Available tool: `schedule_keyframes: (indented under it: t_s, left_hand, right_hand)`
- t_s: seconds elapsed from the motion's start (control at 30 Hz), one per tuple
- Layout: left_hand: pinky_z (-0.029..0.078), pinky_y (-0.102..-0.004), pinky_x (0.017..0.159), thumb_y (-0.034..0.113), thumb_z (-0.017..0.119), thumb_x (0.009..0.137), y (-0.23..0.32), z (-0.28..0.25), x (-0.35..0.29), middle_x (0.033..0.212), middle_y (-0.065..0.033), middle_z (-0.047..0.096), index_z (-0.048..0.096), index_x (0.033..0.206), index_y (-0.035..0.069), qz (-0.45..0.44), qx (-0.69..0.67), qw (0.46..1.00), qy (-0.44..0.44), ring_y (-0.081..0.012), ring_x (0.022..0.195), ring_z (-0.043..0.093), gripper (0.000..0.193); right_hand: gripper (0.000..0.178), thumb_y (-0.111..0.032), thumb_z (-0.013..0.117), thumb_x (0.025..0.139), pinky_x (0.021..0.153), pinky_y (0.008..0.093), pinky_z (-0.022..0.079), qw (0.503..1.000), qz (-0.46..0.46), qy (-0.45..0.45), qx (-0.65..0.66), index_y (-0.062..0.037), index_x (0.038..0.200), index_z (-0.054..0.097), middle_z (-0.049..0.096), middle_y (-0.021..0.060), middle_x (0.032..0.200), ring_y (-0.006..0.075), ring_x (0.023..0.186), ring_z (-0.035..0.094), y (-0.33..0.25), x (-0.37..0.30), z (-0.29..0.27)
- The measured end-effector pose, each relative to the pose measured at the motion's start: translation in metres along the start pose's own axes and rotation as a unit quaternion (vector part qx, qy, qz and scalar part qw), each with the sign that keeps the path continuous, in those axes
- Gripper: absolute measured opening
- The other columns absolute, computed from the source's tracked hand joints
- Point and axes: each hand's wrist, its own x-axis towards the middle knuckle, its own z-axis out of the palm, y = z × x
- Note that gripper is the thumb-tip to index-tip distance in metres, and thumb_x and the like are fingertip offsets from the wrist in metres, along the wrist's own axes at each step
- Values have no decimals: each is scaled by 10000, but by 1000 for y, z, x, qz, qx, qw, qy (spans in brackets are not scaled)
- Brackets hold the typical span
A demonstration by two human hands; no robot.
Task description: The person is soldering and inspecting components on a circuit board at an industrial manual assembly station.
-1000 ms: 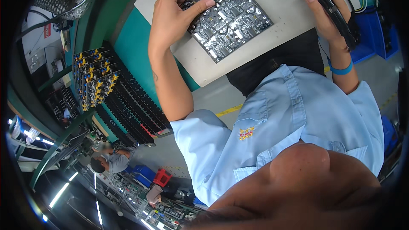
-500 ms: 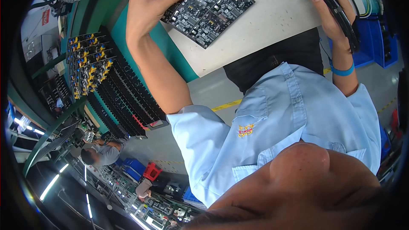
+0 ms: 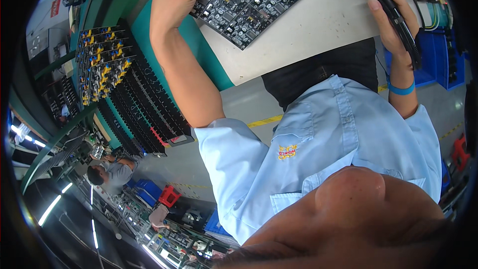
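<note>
Left hand (image 3: 174, 0) clamped on the left edge of a dark circuit board (image 3: 246, 2), thumb over the top face, fingers under. Board partly flat on the pale desk (image 3: 318, 25), its far left corner tipped up, likely to steady or shift it without touching the parts. Right hand (image 3: 391, 17) closed round a slim black tool (image 3: 398, 20), tip pointing far and left, well apart from the board, held pen-like as if kept ready. Blue wristband (image 3: 401, 88) on the right wrist. Left of the desk, a rack (image 3: 124, 89) of stacked boards with yellow connectors, within reach of the left arm. Other workers (image 3: 112, 172) low and left, well away.
</note>
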Motion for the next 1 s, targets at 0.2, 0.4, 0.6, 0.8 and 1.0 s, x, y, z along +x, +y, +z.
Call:
schedule_keyframes:
  t_s: [0.2, 0.4, 0.6, 0.8, 1.0]
  left_hand:
    - [337, -175, 529, 126, 679, 931, -8, -6, 3, 677, 22, 579, 693, 869, -9, -3, 22, 1000, 11, -44, 571, 432, 149]
    - [341, -176, 525, 136, 673, 939, -3, -6, 2, 686, 18, 591, 697, 842, -9, -39, 31, 999, 21, -46, 566, 439, 175]
    - [351, -177, 525, 136, 673, 939, -19, -16, 4, 693, 16, 597, 699, 849, -10, -61, 58, 996, 35, -47, 567, 451, 173]
    - [357, -176, 530, 131, 673, 936, -34, -22, 8, 697, 15, 600, 700, 860, -13, -44, 61, 997, 31, -48, 571, 456, 165]
    - [364, -173, 536, 130, 672, 936, -32, -24, 8, 709, 10, 610, 700, 867, -16, -46, 61, 997, 9, -49, 578, 463, 163]
  right_hand:
    - [362, -30, 704, 883, 812, 270, 540, 999, -31, 1, -36, 30, 1231, 624, 705, 177, 1055, 229, 913, 703, 2, 2, 0]
    - [362, -30, 704, 884, 815, 271, 540, 998, -33, -3, -48, 29, 1232, 624, 703, 179, 1061, 233, 922, 704, 3, 2, 0]
    - [364, -42, 708, 887, 812, 271, 541, 998, -30, -5, -54, 27, 1234, 623, 702, 179, 1065, 233, 920, 705, 1, 2, 0]
    - [362, -55, 711, 890, 811, 271, 541, 998, -28, -1, -61, 26, 1233, 625, 703, 176, 1068, 233, 924, 706, 3, 2, 1]
    - [359, -64, 712, 892, 814, 270, 541, 998, -19, -5, -64, 24, 1229, 626, 703, 174, 1075, 236, 935, 708, 2, 2, 1]
